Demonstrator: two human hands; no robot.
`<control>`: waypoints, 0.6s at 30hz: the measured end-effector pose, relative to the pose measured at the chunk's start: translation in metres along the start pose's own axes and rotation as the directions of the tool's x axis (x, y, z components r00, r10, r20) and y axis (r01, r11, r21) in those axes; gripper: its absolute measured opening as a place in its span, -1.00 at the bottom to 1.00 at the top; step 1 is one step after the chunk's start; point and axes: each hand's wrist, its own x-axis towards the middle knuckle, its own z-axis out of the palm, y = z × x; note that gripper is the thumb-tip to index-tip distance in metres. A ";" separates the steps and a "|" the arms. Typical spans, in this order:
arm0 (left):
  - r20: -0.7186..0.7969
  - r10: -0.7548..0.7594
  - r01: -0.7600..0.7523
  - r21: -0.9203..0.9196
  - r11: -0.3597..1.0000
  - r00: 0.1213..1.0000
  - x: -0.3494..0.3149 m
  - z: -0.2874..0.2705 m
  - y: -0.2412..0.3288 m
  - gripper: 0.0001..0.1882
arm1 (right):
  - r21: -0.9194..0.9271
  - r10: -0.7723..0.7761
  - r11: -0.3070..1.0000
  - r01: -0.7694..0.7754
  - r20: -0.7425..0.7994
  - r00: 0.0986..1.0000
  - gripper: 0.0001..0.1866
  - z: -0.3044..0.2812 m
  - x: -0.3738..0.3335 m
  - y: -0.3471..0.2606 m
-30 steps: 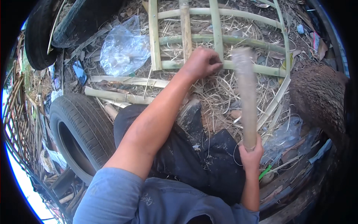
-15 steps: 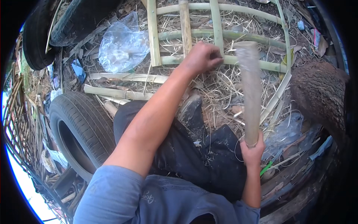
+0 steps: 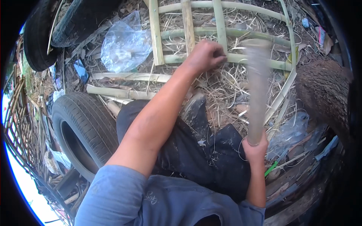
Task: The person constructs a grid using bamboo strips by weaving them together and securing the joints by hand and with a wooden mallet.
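Observation:
My right hand is wrapped round the lower end of a thick, pale round stick, which stands up from the fist and is smeared by motion toward its top. A lattice of split bamboo slats lies on the ground ahead, uprights crossing curved cross-slats. At its near cross-slat is my left hand, fingers curled together in a pinch beside the foot of one upright. Whatever those fingers hold, if anything, is too small or hidden to make out.
A tyre stands by my left leg, with more tyres at far left. A clear plastic bag and loose bamboo strips lie left of the lattice. Shavings litter the ground. A tree trunk rises at right.
The top of the stick has swung slightly right, while my right hand stays in about the same place. My left hand keeps its pinch at the slat.

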 end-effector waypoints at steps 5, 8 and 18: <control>-0.022 0.061 -0.060 0.035 0.998 0.998 -0.001 0.001 0.001 -0.85 | 0.150 -0.126 0.975 0.161 -0.220 0.967 -0.51 -0.001 -0.003 0.006; -0.040 0.062 -0.057 0.125 0.991 0.997 0.006 -0.001 -0.003 -0.86 | -0.002 -0.084 0.996 0.084 -0.102 0.991 -0.51 0.001 0.003 0.021; -0.045 0.070 -0.070 -0.001 0.998 0.997 0.014 -0.002 -0.002 -0.85 | 0.058 -0.082 0.994 0.091 -0.152 0.985 -0.54 0.002 0.004 0.009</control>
